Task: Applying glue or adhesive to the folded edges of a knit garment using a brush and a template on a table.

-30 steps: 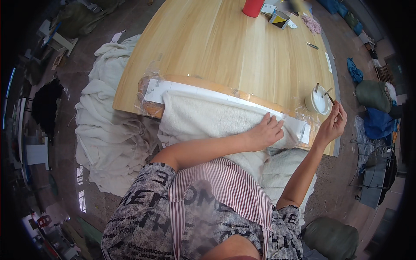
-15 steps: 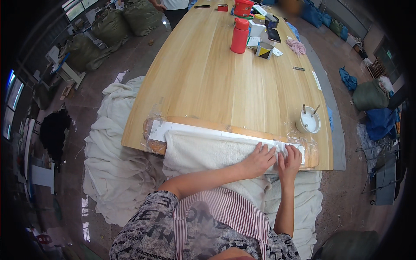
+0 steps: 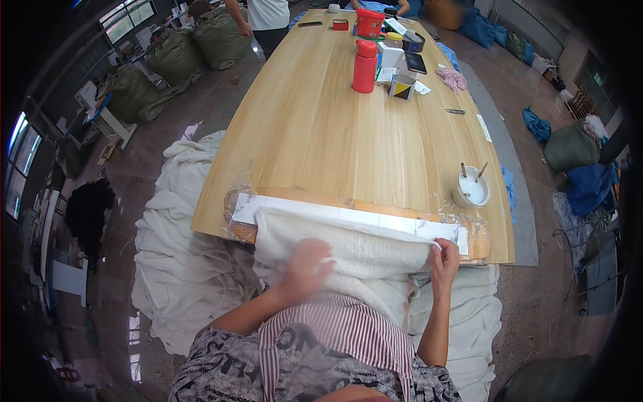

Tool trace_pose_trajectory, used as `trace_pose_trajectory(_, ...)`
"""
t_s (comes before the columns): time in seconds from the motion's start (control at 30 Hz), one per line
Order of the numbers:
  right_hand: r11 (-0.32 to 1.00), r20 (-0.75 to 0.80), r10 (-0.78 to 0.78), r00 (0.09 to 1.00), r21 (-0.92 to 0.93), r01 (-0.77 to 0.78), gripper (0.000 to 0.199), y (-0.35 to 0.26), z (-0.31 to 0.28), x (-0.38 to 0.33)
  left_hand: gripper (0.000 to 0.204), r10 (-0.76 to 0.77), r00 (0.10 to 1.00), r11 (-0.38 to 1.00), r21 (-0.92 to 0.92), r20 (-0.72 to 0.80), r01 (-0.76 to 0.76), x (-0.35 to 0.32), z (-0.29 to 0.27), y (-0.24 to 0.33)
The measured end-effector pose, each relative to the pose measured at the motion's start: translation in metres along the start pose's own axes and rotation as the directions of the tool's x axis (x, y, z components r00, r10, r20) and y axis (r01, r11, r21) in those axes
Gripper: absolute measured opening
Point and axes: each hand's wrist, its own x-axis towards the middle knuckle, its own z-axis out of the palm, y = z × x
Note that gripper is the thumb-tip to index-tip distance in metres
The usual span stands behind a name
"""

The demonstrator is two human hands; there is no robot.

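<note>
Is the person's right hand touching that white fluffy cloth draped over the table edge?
Touching. The head view shows the right hand pinching the corner of the white cloth at the table edge, fingers pressed into it with no gap.

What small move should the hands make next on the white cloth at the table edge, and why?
Probably the left hand should press and smooth the white cloth leftward. The right hand pinches the cloth's right end by the white strip, while the left hand is blurred mid-cloth and the left part looks unpressed.
</note>
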Motion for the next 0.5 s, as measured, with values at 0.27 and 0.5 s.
trace_pose_trajectory(0.27,0.536,0.269,0.184,0.945,0.779,-0.326,0.012,-0.071,-0.014,0.008,0.024,-0.918,0.327,0.394,-0.625,-0.225,0.675,-0.100,-0.024,-0.089)
trace_pose_trajectory(0.5,0.485,0.276,-0.023,0.961,0.844,-0.231,0.019,-0.118,-0.073,-0.001,0.036,-0.859,0.512,0.109,-0.965,0.029,0.237,-0.097,-0.077,-0.070)
